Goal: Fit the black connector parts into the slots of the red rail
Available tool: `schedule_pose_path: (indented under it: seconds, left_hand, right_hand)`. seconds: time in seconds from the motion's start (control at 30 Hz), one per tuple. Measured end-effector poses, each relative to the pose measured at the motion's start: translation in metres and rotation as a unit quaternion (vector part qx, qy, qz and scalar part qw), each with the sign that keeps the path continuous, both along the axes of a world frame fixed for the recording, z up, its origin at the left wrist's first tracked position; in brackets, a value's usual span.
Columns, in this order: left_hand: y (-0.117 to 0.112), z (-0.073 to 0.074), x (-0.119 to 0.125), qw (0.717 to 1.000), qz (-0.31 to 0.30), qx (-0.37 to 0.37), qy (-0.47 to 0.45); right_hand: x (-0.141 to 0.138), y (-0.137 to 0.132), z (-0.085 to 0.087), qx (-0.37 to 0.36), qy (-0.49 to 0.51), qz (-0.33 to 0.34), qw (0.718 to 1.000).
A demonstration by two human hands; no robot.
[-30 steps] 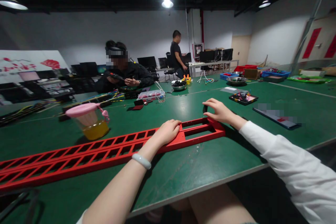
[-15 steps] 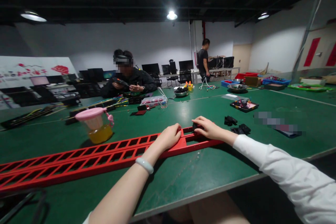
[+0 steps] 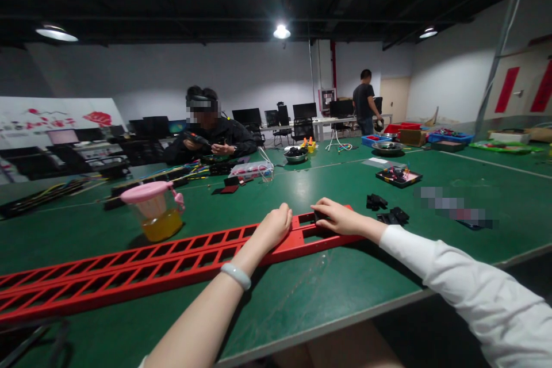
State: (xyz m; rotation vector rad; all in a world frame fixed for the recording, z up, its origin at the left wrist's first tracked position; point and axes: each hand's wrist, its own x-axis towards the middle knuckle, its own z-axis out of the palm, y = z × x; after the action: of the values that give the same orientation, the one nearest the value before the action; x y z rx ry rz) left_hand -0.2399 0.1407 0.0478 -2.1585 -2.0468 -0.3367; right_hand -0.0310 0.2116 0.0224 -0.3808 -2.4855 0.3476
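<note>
A long red slotted frame (image 3: 297, 238) lies across the green table (image 3: 293, 293). My left hand (image 3: 276, 229), with a pale bangle at the wrist, is closed on the frame just left of its wider end openings. At the right end, my right hand (image 3: 338, 218) pinches a small black part (image 3: 319, 216) in the far opening. The fingers hide most of that part, so its exact kind does not show. To the right of my right hand lie loose black pieces (image 3: 393, 216), with another small cluster (image 3: 376, 202) behind them.
A pink-lidded jug (image 3: 157, 213) of yellow liquid stands behind the frame. Farther off are a black tray (image 3: 397, 181) of small parts, a metal bowl (image 3: 295, 155) and a clear box (image 3: 251, 170). A person (image 3: 233, 135) works across the table; another person (image 3: 364, 100) stands at the back.
The person at the back has moved to the right. My hands remain at nearly the same places on the frame; the view has shifted slightly.
</note>
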Motion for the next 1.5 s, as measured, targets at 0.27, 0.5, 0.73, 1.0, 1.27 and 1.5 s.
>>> schedule_pose_path:
  seconds: [0.27,0.5,0.73,1.0,1.27,1.5]
  left_hand:
    - [0.002,-0.001,-0.001,1.000,0.001,0.002,0.009]
    - [0.004,-0.006,-0.004,0.999,-0.029,0.025,0.010]
    - [0.001,-0.006,-0.001,0.998,-0.040,0.027,-0.027]
    - [0.001,-0.008,-0.002,0.997,-0.055,0.030,-0.044]
    - [0.005,-0.011,-0.006,0.996,-0.064,0.035,-0.043]
    - [0.006,-0.012,-0.006,0.997,-0.059,0.024,-0.040]
  right_hand:
    - [-0.001,0.001,0.000,0.009,0.001,-0.004,1.000]
    - [0.001,0.003,-0.001,0.014,-0.008,-0.011,1.000]
    - [0.003,0.002,0.000,0.005,-0.006,-0.006,1.000]
    - [0.006,0.004,-0.003,-0.003,0.020,0.002,1.000]
    - [-0.014,0.017,-0.005,-0.015,0.019,-0.001,1.000]
    - [-0.018,0.014,-0.007,0.006,-0.005,-0.010,1.000]
